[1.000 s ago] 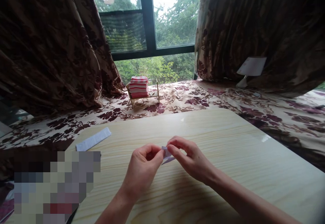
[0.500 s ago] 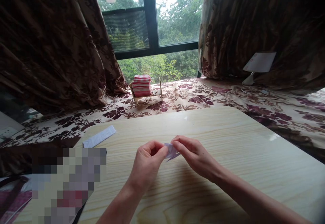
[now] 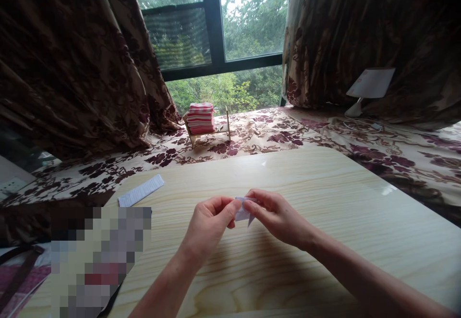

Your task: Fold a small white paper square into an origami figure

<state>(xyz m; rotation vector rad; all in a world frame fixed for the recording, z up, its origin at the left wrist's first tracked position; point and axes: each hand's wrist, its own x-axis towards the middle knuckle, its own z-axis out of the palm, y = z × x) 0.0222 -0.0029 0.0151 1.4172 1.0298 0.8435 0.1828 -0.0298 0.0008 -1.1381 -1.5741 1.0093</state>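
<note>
Both hands meet just below the centre of the frame, the left hand [image 3: 211, 224] and the right hand [image 3: 281, 214] each pinching the pale folded paper [image 3: 241, 214] narrowly between thumb and fingers. Gripping it from opposite sides probably steadies so small and light a piece and keeps its folds under control. A shadow beneath suggests that it is held above the wooden table [image 3: 306, 174], perhaps for finger room around its edges. Its upper edge runs roughly level across the frame, from hand to hand, while a pointed flap hangs toward the bottom; fingers cover too much to settle its long axis. At centre left, the white strip [image 3: 141, 190] slants up toward the right, well apart from both hands, which seems to leave their working space free.
</note>
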